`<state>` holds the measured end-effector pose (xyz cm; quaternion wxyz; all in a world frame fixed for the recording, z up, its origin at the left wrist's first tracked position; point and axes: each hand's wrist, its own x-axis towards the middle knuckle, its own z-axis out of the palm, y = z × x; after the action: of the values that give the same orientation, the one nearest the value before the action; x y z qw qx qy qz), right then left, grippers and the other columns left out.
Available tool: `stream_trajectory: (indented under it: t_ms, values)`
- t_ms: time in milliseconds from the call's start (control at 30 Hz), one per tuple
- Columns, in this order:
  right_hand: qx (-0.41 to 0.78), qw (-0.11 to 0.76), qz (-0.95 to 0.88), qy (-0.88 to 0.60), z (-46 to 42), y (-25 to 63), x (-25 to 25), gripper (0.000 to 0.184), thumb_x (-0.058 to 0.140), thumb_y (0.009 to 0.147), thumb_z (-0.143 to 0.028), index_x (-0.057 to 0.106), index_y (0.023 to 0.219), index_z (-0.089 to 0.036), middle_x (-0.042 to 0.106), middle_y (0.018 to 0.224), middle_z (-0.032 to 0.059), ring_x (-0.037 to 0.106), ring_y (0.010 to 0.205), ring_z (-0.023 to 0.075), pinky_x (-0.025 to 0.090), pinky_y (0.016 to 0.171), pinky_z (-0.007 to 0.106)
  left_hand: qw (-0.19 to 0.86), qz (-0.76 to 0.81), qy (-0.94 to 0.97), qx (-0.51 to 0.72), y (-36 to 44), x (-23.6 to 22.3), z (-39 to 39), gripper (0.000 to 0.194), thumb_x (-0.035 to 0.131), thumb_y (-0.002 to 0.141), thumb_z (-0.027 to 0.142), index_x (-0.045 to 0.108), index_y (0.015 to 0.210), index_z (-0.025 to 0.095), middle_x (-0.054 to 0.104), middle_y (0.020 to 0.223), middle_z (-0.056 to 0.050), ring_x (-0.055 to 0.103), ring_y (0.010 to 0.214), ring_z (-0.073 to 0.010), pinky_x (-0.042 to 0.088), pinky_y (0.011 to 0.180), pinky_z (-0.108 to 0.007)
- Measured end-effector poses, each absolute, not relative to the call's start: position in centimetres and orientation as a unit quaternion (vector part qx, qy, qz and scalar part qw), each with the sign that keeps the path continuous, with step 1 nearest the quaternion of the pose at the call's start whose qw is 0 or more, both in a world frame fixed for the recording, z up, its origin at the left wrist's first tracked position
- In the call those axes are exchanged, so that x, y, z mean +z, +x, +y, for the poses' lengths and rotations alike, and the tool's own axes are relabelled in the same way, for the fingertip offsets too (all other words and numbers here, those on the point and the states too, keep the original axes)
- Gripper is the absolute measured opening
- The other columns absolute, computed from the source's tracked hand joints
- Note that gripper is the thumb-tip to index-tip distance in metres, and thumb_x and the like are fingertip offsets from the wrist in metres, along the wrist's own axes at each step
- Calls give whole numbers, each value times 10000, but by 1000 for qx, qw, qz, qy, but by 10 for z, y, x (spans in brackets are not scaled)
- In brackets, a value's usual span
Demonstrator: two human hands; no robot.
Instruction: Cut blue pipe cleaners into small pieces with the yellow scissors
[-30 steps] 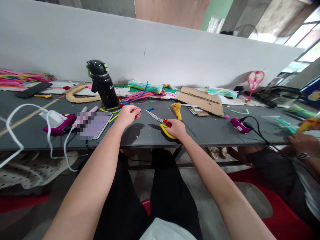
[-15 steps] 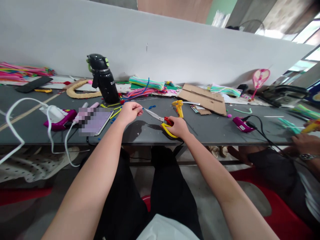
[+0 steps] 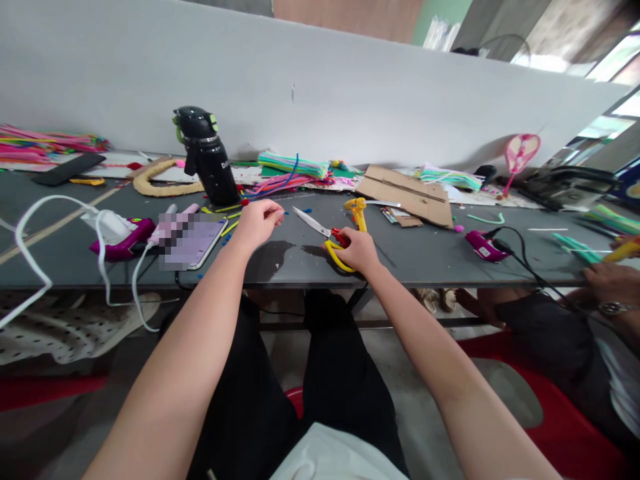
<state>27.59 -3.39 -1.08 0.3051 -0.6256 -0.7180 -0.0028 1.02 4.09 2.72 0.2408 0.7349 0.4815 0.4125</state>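
While my right hand (image 3: 359, 250) is clamped round the handles of the scissors (image 3: 324, 231) near the worktop's front edge (image 3: 425, 285), the blades (image 3: 310, 219) poke out toward my left hand (image 3: 259, 223), fingertips pinched together, can't tell on what.

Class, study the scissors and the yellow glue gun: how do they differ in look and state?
The scissors are gripped in the right hand, while the yellow glue gun rests on the table beyond that hand.
The scissors show long silver blades and red-and-yellow handles; the glue gun's body is mainly yellow.
Both share yellow colouring.
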Motion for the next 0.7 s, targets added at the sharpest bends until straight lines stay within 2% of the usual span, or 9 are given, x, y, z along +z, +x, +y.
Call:
stream_trajectory:
  t_ms: [367,700]
  values:
    - [23,288,-724,-626,-37,272,-6,376,653,742,-569,632,802,-199,639,698,21,537,634,148,343,616,254,241,489,723,424,13,31,38,193,607,832,351,684,811,175,716,753,-62,655,662,-175,510,690,-281]
    - [20,280,-726,-628,-36,273,-9,408,630,753,-611,600,760,-205,626,682,13,520,624,139,294,581,246,230,484,740,407,14,28,39,186,595,825,341,692,810,182,710,733,-54,663,686,-194,505,703,-293]
